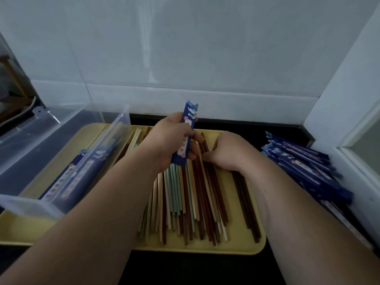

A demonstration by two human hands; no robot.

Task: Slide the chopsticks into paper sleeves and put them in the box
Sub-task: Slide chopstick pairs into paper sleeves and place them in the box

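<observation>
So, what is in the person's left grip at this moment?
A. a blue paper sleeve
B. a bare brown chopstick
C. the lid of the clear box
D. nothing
A: the left grip is curled round a blue paper sleeve, which stands tilted above the loose chopsticks on the yellow tray.

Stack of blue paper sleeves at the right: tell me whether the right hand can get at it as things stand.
Probably yes. The right hand lies on the chopsticks just left of the sleeve stack, with nothing between them; whether it grips any is unclear.
</observation>
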